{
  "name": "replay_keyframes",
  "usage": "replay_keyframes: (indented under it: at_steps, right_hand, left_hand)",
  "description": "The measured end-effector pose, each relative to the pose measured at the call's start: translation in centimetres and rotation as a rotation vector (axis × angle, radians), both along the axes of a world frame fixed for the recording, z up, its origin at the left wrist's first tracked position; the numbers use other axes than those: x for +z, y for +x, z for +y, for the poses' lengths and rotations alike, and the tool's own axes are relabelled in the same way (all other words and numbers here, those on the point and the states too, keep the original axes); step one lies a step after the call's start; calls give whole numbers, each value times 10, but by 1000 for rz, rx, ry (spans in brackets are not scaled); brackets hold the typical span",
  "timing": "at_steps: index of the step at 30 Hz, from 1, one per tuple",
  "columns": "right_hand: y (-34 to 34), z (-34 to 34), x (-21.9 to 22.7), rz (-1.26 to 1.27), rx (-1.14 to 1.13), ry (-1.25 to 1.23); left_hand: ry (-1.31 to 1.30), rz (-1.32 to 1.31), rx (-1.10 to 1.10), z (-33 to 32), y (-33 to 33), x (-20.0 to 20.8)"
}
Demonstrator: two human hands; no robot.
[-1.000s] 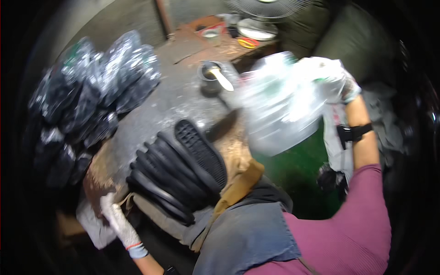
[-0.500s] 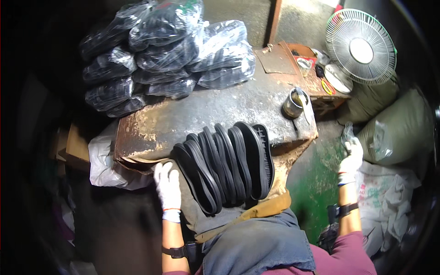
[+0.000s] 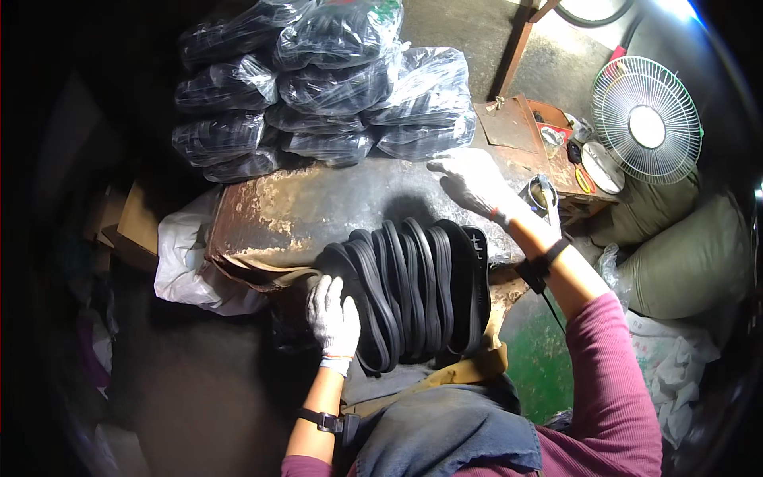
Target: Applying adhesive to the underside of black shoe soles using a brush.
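Several black shoe soles (image 3: pixel 404 290) stand on edge in a packed row between my lap and the front of the worn workbench (image 3: pixel 350 193). My left hand (image 3: pixel 332 318), in a white glove, lies against the row's left end with its fingers stretched out. My right hand (image 3: pixel 474 181), gloved too, is over the bench beyond the soles. Its fingers point left with the thumb apart, and nothing shows in it. Just past it, black bundles in clear plastic (image 3: pixel 338 87) are stacked at the back of the bench.
Right of my right hand stands a can (image 3: pixel 542 191) with a handled tool in it. Farther right are orange-handled scissors (image 3: pixel 585 180), a white fan (image 3: pixel 646 127) and stuffed olive sacks (image 3: pixel 685 254). A white sack (image 3: pixel 184 262) hangs by the bench's left end.
My right hand has swung from beside the sacks at far right to over the bench. The left hand has come against the soles. The view has shifted slightly.
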State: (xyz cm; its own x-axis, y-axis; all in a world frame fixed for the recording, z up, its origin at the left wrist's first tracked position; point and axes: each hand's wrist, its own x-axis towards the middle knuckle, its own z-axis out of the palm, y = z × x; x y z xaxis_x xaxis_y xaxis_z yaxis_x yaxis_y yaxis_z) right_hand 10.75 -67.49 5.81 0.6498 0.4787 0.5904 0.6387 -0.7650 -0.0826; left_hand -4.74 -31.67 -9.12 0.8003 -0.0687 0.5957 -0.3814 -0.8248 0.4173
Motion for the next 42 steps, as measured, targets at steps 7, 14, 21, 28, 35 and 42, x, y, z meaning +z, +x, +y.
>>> replay_keyframes:
  at_steps: [7,14,21,28,35,42]
  right_hand:
    - [60,47,-18,-147,82,-218]
    - [90,65,-21,-130,-17,-224]
    - [98,41,-40,111,-284,-365]
    - [104,30,-5,-335,-378,-49]
    - [121,25,-14,-139,-472,-229]
    - [119,30,-9,-74,-560,-350]
  left_hand:
    - [14,-5,-3,-1,0,-2]
    - [36,-7,10,3,0,-3]
    - [17,-7,-2,-1,3,-5]
    - [-12,19,-1,-4,0,-1]
    - [-18,-2,26,-4,0,-2]
    - [-65,-25,30,2,-5,0]
